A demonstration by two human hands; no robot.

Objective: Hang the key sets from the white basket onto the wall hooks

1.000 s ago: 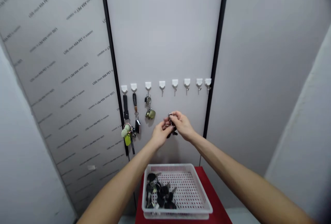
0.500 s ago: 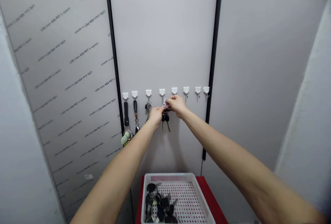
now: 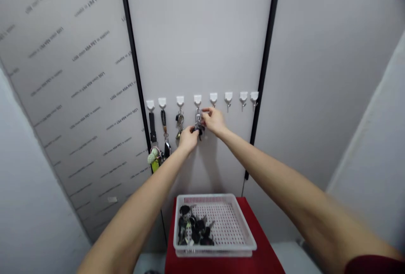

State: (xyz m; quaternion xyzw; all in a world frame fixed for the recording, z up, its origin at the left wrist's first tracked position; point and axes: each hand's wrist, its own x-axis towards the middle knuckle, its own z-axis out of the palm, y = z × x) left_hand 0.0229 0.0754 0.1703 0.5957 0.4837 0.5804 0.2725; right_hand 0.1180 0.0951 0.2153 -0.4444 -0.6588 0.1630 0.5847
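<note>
Holding key bunch at fourth hook, frame centre. Right hand fingers pinching ring at top; left hand fingers closed on dangling dark keys below. Likely light, rigid metal, loose and jangly; best gripped at ring. Ring-to-hook contact hidden by fingers; key count unclear. More keys in white basket, lower centre.

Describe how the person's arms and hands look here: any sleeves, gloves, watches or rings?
Both forearms are bare from elbow to wrist, with no gloves, watch or bracelet visible. The left hand and right hand show no rings that can be made out at this size. A dark red sleeve edge shows at the right upper arm, in the frame's lower right corner.
</note>
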